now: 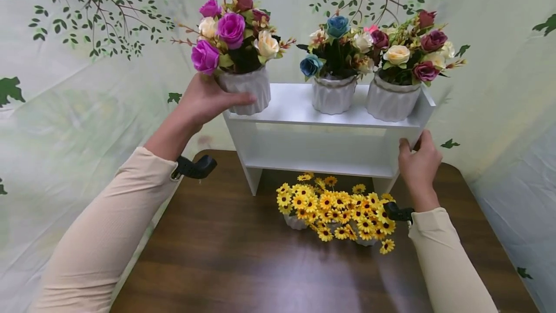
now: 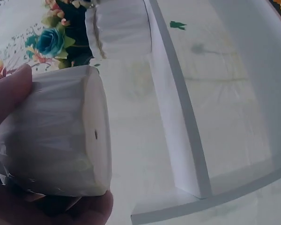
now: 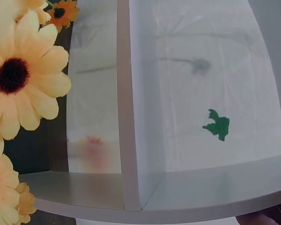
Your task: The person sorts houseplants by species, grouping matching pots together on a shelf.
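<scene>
In the head view my left hand (image 1: 206,100) grips a white ribbed pot (image 1: 252,86) of purple, cream and dark red artificial roses (image 1: 232,30). It holds the pot over the left end of a white two-tier shelf (image 1: 291,103). The left wrist view shows the underside of this flower pot (image 2: 97,131), with a small hole, raised off the shelf. My right hand (image 1: 420,165) holds the shelf's right side panel, thumb on the near side. Its fingertips appear only at the right edge of the right wrist view.
A pot with blue and cream roses (image 1: 333,94) and one with dark red roses (image 1: 393,98) stand on the top board's right half. Several small pots of yellow daisies (image 1: 334,206) stand before the shelf on the brown table (image 1: 243,264). A leaf-print curtain (image 1: 78,124) hangs behind.
</scene>
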`<state>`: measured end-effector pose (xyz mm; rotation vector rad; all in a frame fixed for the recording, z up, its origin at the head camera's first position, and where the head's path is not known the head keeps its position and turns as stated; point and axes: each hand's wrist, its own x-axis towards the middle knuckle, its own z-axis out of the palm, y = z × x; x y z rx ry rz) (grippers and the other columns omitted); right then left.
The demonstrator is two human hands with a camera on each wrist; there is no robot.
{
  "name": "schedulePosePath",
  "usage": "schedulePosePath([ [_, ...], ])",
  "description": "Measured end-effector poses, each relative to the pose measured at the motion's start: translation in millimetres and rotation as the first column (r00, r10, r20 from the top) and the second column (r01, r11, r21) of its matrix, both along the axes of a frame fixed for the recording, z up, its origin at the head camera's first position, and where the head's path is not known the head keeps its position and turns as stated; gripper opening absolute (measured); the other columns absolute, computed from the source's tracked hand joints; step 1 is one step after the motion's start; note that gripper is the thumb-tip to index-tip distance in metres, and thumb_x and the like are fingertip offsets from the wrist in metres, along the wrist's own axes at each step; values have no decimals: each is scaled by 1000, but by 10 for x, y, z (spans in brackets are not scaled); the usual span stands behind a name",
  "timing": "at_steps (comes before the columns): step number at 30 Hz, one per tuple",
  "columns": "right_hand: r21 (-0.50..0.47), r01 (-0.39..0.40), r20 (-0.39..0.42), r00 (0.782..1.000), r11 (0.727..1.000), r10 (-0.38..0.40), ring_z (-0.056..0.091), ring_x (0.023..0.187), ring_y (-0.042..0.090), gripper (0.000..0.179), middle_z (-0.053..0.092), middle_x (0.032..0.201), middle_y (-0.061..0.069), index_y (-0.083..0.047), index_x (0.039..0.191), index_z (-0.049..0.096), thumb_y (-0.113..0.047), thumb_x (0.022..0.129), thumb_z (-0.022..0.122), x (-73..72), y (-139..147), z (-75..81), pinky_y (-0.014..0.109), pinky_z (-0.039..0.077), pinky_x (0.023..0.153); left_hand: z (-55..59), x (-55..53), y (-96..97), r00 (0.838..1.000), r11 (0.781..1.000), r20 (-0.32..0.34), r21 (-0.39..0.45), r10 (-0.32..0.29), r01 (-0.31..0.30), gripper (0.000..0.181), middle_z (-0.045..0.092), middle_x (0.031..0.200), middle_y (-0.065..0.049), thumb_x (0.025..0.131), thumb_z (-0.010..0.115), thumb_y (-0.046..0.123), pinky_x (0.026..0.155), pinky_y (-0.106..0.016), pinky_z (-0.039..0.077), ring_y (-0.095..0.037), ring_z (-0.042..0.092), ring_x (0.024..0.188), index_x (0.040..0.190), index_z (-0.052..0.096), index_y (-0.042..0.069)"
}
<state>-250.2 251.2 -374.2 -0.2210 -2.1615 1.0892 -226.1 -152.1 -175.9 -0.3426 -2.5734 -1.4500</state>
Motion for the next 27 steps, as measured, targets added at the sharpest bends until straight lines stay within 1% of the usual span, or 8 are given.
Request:
schedulePosePath([
  [3,4,0,1,1000,1000,0,67,95,43,30,70,108,28,6,118,59,-13,95,59,3,8,-11,57,53,86,16,-102,53,999,1000,54,5,-5,5,80,52,142,-8,77,84,17,110,-42,43,-21,50,128,145,42,20],
  [5,4,2,-2,1000,1000,-2,67,94,43,29,70,107,29,6,117,59,-13,95,59,8,17,-17,57,52,85,17,-166,106,998,1000,69,15,-11,10,80,51,143,-8,77,84,15,111,-42,43,-21,49,129,145,41,19],
  [9,2,16,-6,1000,1000,-16,68,95,44,29,70,108,29,6,117,59,-13,94,59,15,40,-18,57,53,85,2,-309,235,997,998,73,59,-16,12,82,50,144,-8,76,84,11,112,-41,43,-21,49,130,145,41,19],
  [12,-4,16,11,1000,1000,-16,68,98,43,30,69,110,28,5,118,58,-14,95,59,10,43,-15,58,53,87,-20,-403,317,997,994,81,111,-1,-8,83,50,145,-7,75,84,6,112,-39,44,-20,49,130,146,41,19],
  [15,-11,4,29,1000,1000,-4,67,99,42,31,69,113,27,4,120,58,-15,96,59,3,34,-12,57,54,88,-63,-469,357,995,988,96,144,38,-52,83,52,144,-7,75,84,6,111,-36,44,-19,50,129,145,42,20],
  [20,-23,-11,28,1000,1000,12,68,103,41,32,69,117,26,2,123,58,-16,96,60,-5,24,-2,58,54,91,-158,-546,372,988,985,113,124,107,-121,85,52,145,-5,74,87,14,113,-33,41,-18,50,131,146,42,21],
  [27,-21,-22,26,999,1000,22,67,102,41,33,69,116,26,3,123,58,-16,96,60,1,22,3,60,54,91,-283,-629,378,965,978,171,26,198,-205,93,47,152,-4,74,88,23,118,-33,35,-21,45,140,151,35,19],
])
